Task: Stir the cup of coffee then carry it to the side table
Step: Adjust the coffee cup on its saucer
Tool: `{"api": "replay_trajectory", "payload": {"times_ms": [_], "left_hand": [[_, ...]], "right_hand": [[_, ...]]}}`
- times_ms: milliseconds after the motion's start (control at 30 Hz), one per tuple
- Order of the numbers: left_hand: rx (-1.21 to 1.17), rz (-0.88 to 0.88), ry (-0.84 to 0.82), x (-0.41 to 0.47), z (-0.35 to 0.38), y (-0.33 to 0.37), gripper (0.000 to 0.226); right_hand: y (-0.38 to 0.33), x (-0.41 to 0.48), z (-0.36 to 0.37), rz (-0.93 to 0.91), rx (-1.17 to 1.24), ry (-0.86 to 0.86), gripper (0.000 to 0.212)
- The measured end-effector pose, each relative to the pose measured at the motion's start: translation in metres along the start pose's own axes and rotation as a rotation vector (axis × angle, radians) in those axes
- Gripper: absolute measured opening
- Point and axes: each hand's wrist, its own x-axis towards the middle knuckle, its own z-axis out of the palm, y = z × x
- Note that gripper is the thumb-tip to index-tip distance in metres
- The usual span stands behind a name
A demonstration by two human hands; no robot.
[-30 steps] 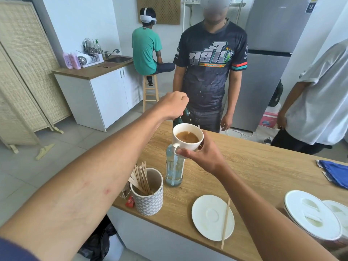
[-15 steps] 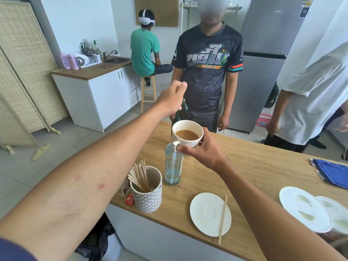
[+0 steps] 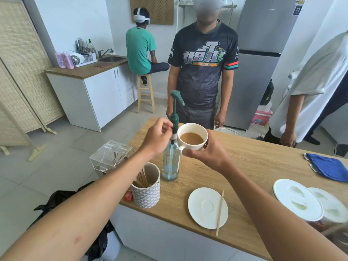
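While the cup [image 3: 192, 146] hangs in the air above the table [image 3: 254, 162], the stirring step has not begun, as far as I can judge. The right hand [image 3: 205, 153] has its grip clamped on the cup, fingers curled at the handle and under the bowl, and holds it level just beside the neck of the pump bottle [image 3: 170, 162], roughly below the green spout. The coffee [image 3: 191, 138] is a milky brown and sits well below the rim. The left hand [image 3: 157, 136] hovers on the other side of the bottle's neck with its fingers curled toward the thumb. Whether that grip is closed on the neck or only near it I cannot tell, and nothing else shows in it. A wooden stick [image 3: 220, 211] lies across the right edge of the white saucer [image 3: 203, 206] at the near side of the table, well apart from the cup, and more sticks stand in the patterned pot [image 3: 146, 193] near the bottle. The next move likely calls for lowering the cup onto the saucer or the bare table without tilting it, then taking a stick in the free hand and stirring gently. Carrying comes after that, and no side table is plainly in view, so the route is unclear.
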Motion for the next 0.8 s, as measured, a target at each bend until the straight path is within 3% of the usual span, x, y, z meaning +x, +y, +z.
{"api": "replay_trajectory", "payload": {"times_ms": [233,400,567,800], "left_hand": [[-0.345,-0.123,-0.481,-0.013,0.005,0.002,0.051],[-0.275,-0.123,-0.593,-0.014,0.023,0.001,0.075],[-0.264,-0.128,-0.637,-0.020,0.052,-0.006,0.057],[-0.209,-0.070,-0.635,-0.030,0.083,-0.006,0.063]], "right_hand": [[0.013,-0.012,-0.014,0.022,-0.003,-0.005,0.089],[0.028,-0.027,-0.028,0.056,-0.011,-0.021,0.088],[0.040,-0.045,-0.032,0.075,-0.009,-0.021,0.086],[0.062,-0.066,-0.046,0.097,-0.008,-0.041,0.083]]}}
